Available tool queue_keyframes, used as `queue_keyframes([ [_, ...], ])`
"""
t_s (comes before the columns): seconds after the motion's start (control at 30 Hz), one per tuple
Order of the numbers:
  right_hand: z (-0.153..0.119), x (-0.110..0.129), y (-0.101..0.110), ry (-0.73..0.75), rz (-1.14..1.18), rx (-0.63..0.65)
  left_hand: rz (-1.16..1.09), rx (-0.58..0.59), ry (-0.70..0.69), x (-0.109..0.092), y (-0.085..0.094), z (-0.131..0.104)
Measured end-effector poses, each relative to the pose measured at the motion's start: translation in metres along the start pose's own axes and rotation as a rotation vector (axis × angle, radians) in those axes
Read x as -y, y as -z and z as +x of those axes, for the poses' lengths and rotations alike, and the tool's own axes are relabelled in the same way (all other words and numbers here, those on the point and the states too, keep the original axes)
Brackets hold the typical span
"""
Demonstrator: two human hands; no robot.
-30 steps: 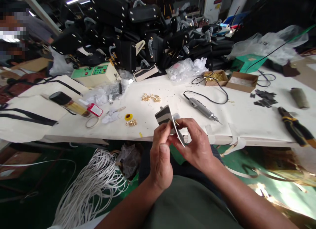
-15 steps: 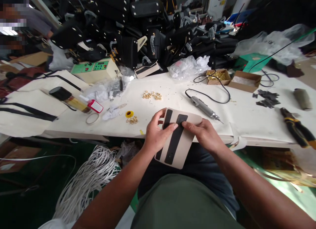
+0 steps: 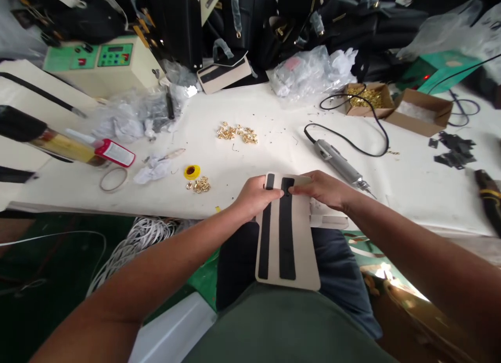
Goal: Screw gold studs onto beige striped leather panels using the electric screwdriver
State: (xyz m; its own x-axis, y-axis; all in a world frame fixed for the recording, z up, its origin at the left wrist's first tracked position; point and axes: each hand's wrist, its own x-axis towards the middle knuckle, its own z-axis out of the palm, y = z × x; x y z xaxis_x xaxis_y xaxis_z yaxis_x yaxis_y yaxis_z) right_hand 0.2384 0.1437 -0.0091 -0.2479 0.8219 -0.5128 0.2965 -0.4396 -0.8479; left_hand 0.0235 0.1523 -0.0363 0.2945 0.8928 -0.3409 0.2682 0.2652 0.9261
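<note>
A beige panel with two black strips (image 3: 307,248) hangs upright between my hands at the table's front edge, its lower end over my lap. My left hand (image 3: 256,197) grips its top left part, thumb on the front between the strips. On the top right, my right hand (image 3: 323,189) holds it, with the thumb pressing near a small dark spot on the wider strip. The fingers behind the panel are hidden. To the right of my hands lies a grey electric screwdriver (image 3: 340,164) with a black cord.
Gold metal pieces (image 3: 237,133) lie in small piles on the white table (image 3: 274,154), near a yellow ring (image 3: 191,172). Cardboard boxes (image 3: 422,112) and black pliers (image 3: 489,198) are at right. A red-labelled bottle (image 3: 117,153) and a control box (image 3: 105,65) are at left; black bags stand behind.
The view has tilted down and come closer to the table. The panel has turned from slanted to nearly upright, and both hands still hold its top part.
</note>
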Motion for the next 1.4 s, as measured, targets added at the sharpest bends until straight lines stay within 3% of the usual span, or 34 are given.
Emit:
queue_keyframes([
  [0.13, 0.017, -0.001, 0.002, -0.008, -0.13, -0.03, 0.009, 0.01, 0.071, 0.007, 0.003, 0.017],
  [0.3, 0.019, 0.001, -0.003, 0.038, -0.316, -0.075, 0.077, 0.039, 0.13, 0.0, 0.003, 0.023],
  [0.67, 0.016, 0.008, -0.015, -0.034, -0.525, -0.238, 0.19, 0.006, 0.061, -0.002, -0.003, 0.024],
  [0.93, 0.022, 0.001, -0.013, -0.008, -0.536, -0.225, 0.333, -0.011, 0.025, -0.01, -0.007, 0.023],
  [1.0, 0.023, 0.0, -0.014, -0.005, -0.533, -0.229, 0.454, -0.019, -0.017, -0.012, -0.007, 0.021],
  [1.07, 0.023, 0.001, -0.014, -0.007, -0.525, -0.23, 0.605, -0.102, -0.09, -0.013, -0.007, 0.016],
  [1.13, 0.023, 0.001, -0.015, -0.007, -0.515, -0.227, 0.73, -0.232, -0.234, -0.009, -0.007, 0.011],
  [1.2, 0.023, 0.001, -0.015, -0.005, -0.507, -0.223, 0.802, -0.288, -0.442, -0.003, -0.007, 0.007],
  [1.3, 0.024, -0.002, -0.016, 0.0, -0.496, -0.216, 0.812, -0.22, -0.652, 0.011, -0.007, 0.005],
  [1.4, 0.027, -0.005, -0.017, 0.009, -0.485, -0.201, 0.735, -0.187, -0.67, 0.022, -0.008, 0.007],
])
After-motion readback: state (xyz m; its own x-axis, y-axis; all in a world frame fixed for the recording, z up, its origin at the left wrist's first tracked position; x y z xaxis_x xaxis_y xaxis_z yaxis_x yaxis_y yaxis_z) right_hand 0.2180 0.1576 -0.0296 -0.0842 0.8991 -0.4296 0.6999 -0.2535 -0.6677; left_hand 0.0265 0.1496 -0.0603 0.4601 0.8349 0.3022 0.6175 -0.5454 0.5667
